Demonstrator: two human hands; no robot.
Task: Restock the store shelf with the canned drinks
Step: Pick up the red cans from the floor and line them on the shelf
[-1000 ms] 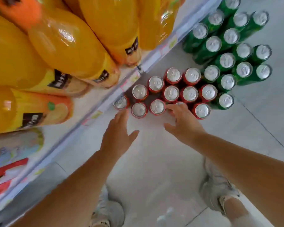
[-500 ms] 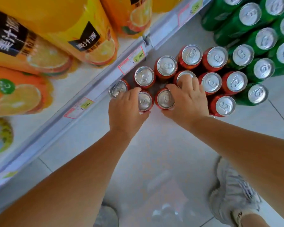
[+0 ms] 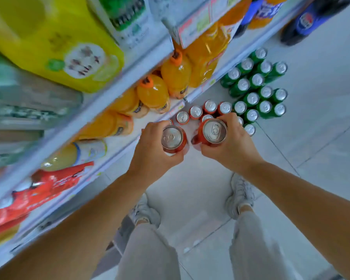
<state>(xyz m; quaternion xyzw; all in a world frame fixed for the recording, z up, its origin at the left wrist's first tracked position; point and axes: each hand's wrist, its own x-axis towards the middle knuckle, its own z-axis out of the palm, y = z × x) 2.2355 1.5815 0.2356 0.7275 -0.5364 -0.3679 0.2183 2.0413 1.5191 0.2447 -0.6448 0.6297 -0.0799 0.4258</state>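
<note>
Head view: I note my left hand point(image 3: 150, 152) curled round one red can point(image 3: 172, 138) and my right hand point(image 3: 233, 147) clamped on a second red can point(image 3: 213, 131). Both cans are upright, above the floor cans point(image 3: 196, 112) by the shelf point(image 3: 119, 146) edge.

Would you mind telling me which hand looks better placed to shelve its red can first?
Left, probably. The left hand grips one red can right beside the shelf edge, while the right hand holds the other red can farther out, above the red cans on the floor.
</note>
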